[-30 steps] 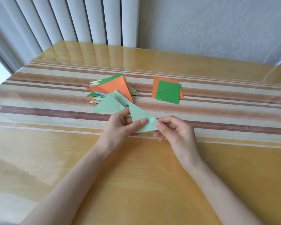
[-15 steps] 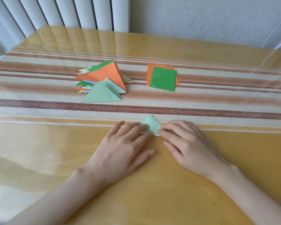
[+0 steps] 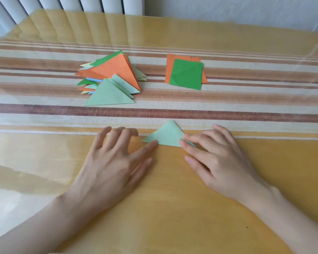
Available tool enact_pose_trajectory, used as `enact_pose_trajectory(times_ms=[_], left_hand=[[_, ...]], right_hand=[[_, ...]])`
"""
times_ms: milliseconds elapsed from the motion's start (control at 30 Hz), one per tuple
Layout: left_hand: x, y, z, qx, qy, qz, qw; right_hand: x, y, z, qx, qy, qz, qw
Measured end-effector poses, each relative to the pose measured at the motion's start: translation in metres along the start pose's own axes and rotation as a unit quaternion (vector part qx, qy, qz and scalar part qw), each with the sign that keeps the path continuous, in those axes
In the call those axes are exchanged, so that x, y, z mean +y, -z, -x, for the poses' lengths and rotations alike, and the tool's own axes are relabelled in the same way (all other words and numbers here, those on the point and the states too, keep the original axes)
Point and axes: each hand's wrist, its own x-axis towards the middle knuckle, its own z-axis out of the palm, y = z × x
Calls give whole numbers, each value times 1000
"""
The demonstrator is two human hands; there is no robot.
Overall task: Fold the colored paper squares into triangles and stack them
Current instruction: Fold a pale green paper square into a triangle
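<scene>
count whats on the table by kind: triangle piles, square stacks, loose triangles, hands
triangle pile: 1
square stack: 1
loose pale green triangle: 1
hands: 2, left hand and right hand
total: 5

A small folded triangle [image 3: 166, 135] lies flat on the table [image 3: 173, 208] at the centre of the frame, with the left hand [image 3: 114, 167] touching its lower left corner and the right hand [image 3: 218, 162] resting on its right corner. Behind it, in the upper middle, a pile of folded triangles [image 3: 110, 79] sits to the left and a stack of flat squares [image 3: 186, 74] to the right, well apart.
</scene>
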Motion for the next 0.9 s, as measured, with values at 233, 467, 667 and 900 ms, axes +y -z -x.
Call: enact_pose_trajectory(times_ms=[233, 467, 667, 900], left_hand=[[-11, 8, 12, -2, 31, -3, 999], [30, -10, -15, -26, -59, 93, 994], [31, -14, -14, -10, -47, 142, 989], [29, -16, -14, -14, -44, 144, 988]], right_hand=[[-2, 0, 1, 4, 4, 5, 1000], [-9, 12, 0, -14, -53, -23, 998], [-30, 6, -4, -8, -107, 67, 992], [-8, -7, -43, -19, -74, 73, 994]])
